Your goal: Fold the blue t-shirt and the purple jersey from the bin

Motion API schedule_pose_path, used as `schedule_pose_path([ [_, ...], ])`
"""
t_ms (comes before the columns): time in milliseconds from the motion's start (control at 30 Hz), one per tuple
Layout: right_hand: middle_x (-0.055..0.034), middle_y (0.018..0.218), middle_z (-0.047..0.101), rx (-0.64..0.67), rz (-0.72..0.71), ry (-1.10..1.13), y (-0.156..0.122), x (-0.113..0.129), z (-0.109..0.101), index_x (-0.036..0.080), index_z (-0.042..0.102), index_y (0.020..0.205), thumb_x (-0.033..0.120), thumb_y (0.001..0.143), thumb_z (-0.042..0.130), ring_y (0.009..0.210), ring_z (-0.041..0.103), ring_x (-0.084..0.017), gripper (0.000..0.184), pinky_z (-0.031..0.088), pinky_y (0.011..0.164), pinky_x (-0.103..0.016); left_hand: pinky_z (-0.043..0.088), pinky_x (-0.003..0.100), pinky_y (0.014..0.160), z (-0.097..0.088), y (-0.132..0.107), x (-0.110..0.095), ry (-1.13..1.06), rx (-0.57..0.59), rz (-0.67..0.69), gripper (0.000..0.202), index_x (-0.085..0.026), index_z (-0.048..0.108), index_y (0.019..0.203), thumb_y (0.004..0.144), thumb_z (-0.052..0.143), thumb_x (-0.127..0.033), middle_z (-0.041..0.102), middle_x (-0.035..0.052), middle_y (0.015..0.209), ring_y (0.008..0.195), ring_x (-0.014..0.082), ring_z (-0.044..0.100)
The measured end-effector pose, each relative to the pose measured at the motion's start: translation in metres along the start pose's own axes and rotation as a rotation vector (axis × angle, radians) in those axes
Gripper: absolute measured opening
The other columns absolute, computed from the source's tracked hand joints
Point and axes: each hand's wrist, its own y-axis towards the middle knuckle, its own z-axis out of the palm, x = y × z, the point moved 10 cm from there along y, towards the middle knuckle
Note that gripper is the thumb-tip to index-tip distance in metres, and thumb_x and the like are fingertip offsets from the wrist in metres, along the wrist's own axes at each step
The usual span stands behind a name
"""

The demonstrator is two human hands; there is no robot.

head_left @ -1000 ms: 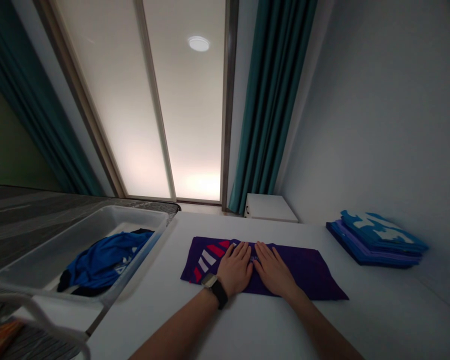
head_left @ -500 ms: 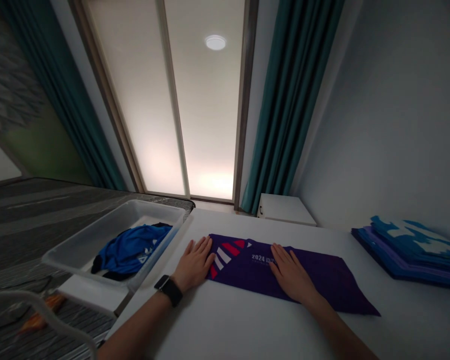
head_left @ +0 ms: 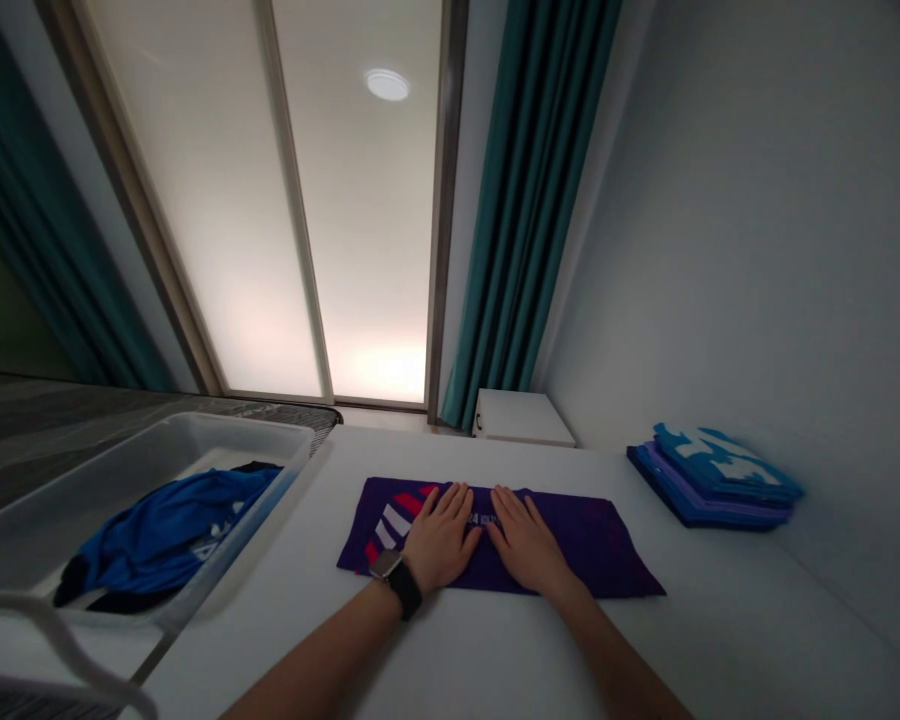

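Observation:
A purple shirt (head_left: 600, 545), folded into a long flat strip, lies across the white table in front of me. Red and white slanted stripes mark its left end, and white lettering near the middle is partly covered by my fingers. My left hand (head_left: 441, 540), with a dark watch on the wrist, rests flat on the cloth just right of the stripes. Close beside it, my right hand (head_left: 526, 540) also lies flat on the purple cloth, fingers stretched out. Neither hand grips anything.
On the right of the white table (head_left: 465, 660) sits a stack of folded blue and purple clothes (head_left: 720, 475). At the left, a translucent plastic bin (head_left: 195, 425) holds a crumpled blue garment (head_left: 172, 530). A small white cabinet (head_left: 525, 415) stands beyond the table.
My left hand has slid right along the purple shirt, off its left end, so both hands now lie close together at the middle. The view has turned to the right.

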Motion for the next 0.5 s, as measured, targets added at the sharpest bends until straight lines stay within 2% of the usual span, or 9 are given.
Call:
schedule_pose_path([
  [100,-0.0078,0.156,0.026,-0.018,-0.005,0.011,0.0,-0.001,0.001,0.01,0.03,0.15,0.044,0.097,0.021,0.145,0.02,-0.02,0.063,0.012,0.119,-0.041,0.025,0.045,0.116,-0.005,-0.012,0.035,0.023,0.012,-0.077,0.055,-0.017,0.035,0.148,0.099,0.031,-0.042,0.037,0.0072,0.153,0.142,0.0224,0.031],
  [200,-0.0077,0.156,0.027,-0.019,-0.011,0.017,0.0,0.0,0.001,0.011,0.03,0.15,0.045,0.097,0.021,0.145,0.021,-0.019,0.063,0.012,0.119,-0.042,0.027,0.046,0.115,-0.016,-0.032,0.08,0.07,0.008,-0.162,0.053,-0.018,0.037,0.147,0.099,0.032,-0.04,0.038,0.0075,0.152,0.141,0.0237,0.033],
  [300,-0.0076,0.156,0.027,-0.006,-0.01,0.012,0.0,0.0,0.001,0.012,0.03,0.15,0.044,0.097,0.021,0.145,0.021,-0.019,0.062,0.013,0.119,-0.042,0.029,0.048,0.113,-0.023,-0.054,0.115,0.11,-0.014,-0.194,0.051,-0.019,0.038,0.146,0.1,0.03,-0.039,0.04,0.0088,0.151,0.14,0.0244,0.035],
  [400,-0.0078,0.156,0.027,-0.01,-0.007,0.007,0.0,0.0,0.0,0.012,0.031,0.15,0.044,0.097,0.021,0.145,0.021,-0.02,0.062,0.013,0.119,-0.043,0.029,0.05,0.112,-0.024,-0.067,0.135,0.129,-0.032,-0.207,0.05,-0.022,0.036,0.147,0.1,0.029,-0.039,0.041,0.0085,0.151,0.14,0.0245,0.035],
  [500,-0.0077,0.156,0.027,0.0,-0.008,-0.003,0.0,0.001,0.001,0.01,0.03,0.15,0.044,0.097,0.021,0.145,0.021,-0.02,0.063,0.013,0.119,-0.042,0.026,0.052,0.113,-0.028,-0.066,0.138,0.147,-0.041,-0.244,0.051,-0.021,0.036,0.147,0.1,0.029,-0.039,0.045,0.0099,0.148,0.14,0.0256,0.035],
])
